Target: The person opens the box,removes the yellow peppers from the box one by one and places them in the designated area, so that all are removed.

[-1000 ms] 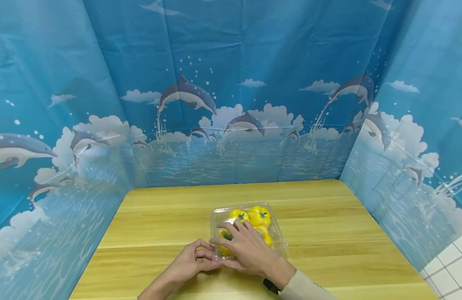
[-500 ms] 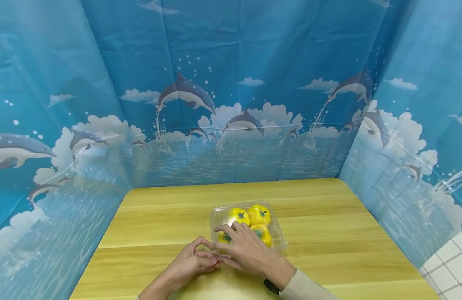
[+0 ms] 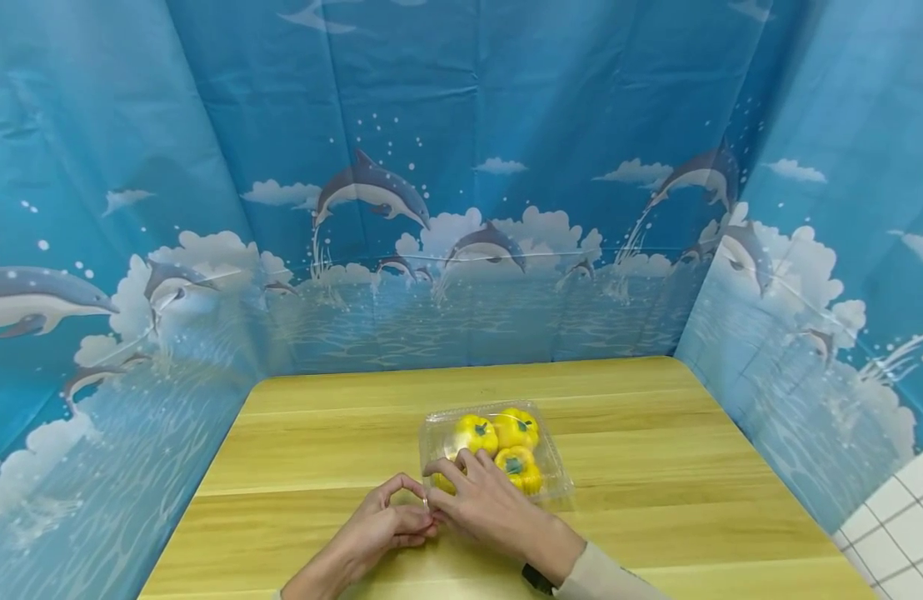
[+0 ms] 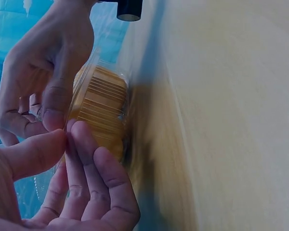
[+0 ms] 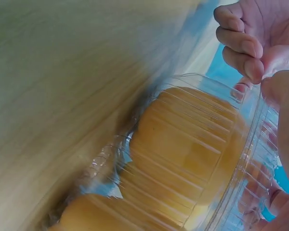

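A clear plastic clamshell box (image 3: 555, 477) rests on the table with several yellow bell peppers (image 3: 517, 427) inside, their green stems showing through the lid. My left hand (image 3: 390, 521) pinches the box's near left corner between thumb and fingertips. From the right, my right hand (image 3: 499, 508) reaches over the lid, its fingers bent on top and its thumb at the same corner. The left wrist view has both thumbs meeting at the rim. In the right wrist view, the ribbed box wall (image 5: 183, 139) stands close to the camera. My right hand hides part of the near left pepper.
The wooden table (image 3: 319, 433) extends around the box. Blue dolphin-print curtains (image 3: 461, 317) hang behind it and on both sides. White floor tiles (image 3: 892, 508) show at the lower right.
My right fingers have drawn slightly down toward the near left corner, uncovering more of the near right pepper. My left hand stays at that corner, and the box is almost unmoved.
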Demonstrator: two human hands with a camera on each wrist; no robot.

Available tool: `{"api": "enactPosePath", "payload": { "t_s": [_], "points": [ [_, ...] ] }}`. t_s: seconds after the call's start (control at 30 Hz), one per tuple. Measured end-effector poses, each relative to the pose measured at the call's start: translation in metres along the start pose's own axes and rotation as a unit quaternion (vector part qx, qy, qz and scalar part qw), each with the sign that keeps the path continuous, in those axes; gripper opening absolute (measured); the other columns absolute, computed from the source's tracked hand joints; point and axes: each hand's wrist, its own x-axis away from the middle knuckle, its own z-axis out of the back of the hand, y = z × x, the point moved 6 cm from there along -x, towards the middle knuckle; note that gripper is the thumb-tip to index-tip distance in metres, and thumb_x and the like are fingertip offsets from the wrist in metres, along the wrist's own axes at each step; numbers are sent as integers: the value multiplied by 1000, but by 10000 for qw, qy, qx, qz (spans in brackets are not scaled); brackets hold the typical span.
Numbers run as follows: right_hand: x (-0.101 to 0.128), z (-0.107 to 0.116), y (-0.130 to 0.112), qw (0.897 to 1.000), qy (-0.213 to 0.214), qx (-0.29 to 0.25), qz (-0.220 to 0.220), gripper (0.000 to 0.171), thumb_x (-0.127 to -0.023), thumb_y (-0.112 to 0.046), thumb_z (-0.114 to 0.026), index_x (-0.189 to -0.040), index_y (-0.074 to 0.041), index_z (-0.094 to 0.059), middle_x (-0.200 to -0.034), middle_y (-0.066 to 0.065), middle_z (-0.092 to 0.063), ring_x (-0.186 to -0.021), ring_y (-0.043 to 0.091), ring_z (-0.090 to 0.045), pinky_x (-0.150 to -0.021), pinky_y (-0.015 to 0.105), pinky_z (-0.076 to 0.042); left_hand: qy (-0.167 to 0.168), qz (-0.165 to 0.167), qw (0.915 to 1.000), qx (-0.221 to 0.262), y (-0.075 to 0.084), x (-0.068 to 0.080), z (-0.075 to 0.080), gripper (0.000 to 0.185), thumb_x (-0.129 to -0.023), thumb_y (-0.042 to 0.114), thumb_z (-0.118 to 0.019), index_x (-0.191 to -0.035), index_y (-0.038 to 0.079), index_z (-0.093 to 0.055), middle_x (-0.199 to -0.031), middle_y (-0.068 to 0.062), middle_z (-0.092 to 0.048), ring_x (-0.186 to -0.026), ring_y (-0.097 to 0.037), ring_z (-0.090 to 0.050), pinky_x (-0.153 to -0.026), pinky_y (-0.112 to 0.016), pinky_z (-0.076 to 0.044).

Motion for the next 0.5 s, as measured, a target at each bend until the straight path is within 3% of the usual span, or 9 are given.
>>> {"api": "enactPosePath", "payload": {
  "t_s": [0.27,0.5],
  "points": [
    [-7,8,2,9995,151,-25,-262,21,-109,-31,-84,-111,-28,-63,-145,-5,-73,-101,16,-63,-85,28,-42,58,-94,9997,-223,-1,0,1,30,-106,2,-79,-131,6,-63,-116,-20,-89,-98,-22,-85,-93,-38,-72],
    [-4,12,3,9997,178,50,-169,33,-100,-39,-94,-121,-30,-70,-152,0,-73,-118,21,-71,-88,32,-55,136,-158,9995,-242,4,4,3,36,-107,4,-78,-138,-1,-60,-114,-21,-88,-97,-20,-84,-94,-36,-72]
  ]
}}
